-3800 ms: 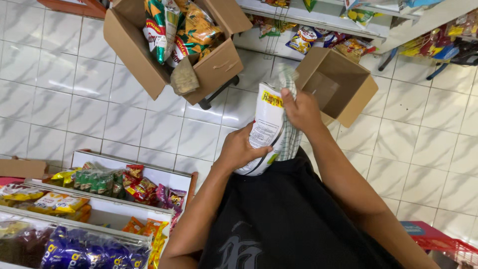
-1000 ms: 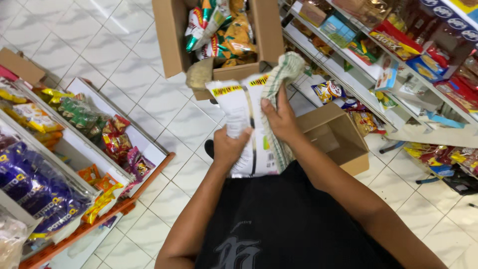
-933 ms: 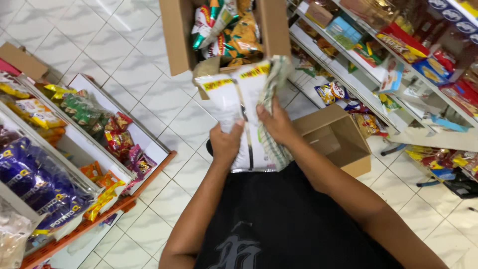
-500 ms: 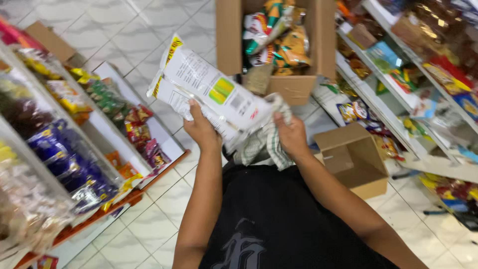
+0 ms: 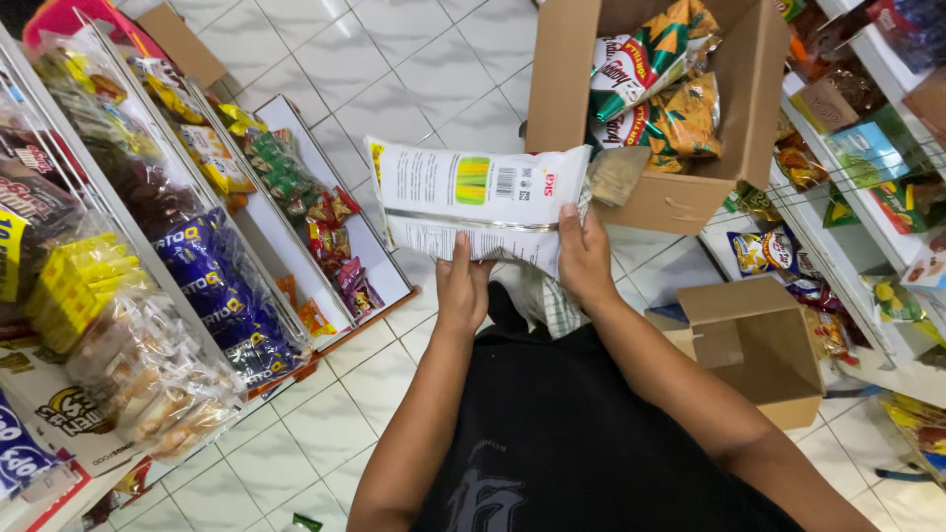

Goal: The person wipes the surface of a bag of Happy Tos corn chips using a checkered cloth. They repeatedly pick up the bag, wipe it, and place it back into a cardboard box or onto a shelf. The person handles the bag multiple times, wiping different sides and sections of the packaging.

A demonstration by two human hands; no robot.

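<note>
Hands hold one white bag (image 5: 473, 202) between them, out in front of the person's black shirt (image 5: 581, 433). The left hand (image 5: 461, 288) is under the bag's lower edge with its fingers (image 5: 460, 254) flat against the back of the bag; the thumb is hidden, so how tightly it holds is hard to tell. The right hand (image 5: 583, 258) pinches the bag's right end, thumb up on the front, the other fingers out of sight behind. The bag lies sideways with its back to the camera — there is a green and yellow patch and small print, too small to read. A striped cloth or a second pack (image 5: 552, 305) peeks out below the bag, mostly covered, and what it is cannot be told. Just past the bag sits a big open box (image 5: 690, 202) full of snack bags (image 5: 655, 94); its top edge is cut off by the frame. A small empty box (image 5: 764, 350) stands on the tiled floor (image 5: 335, 394) near the right arm. Racks on the left (image 5: 148, 256) hold blue packs (image 5: 222, 305), yellow packs and clear bags — many are blurred or half cut off. Shelves on the right (image 5: 867, 187) carry more snacks, only partly in view.
</note>
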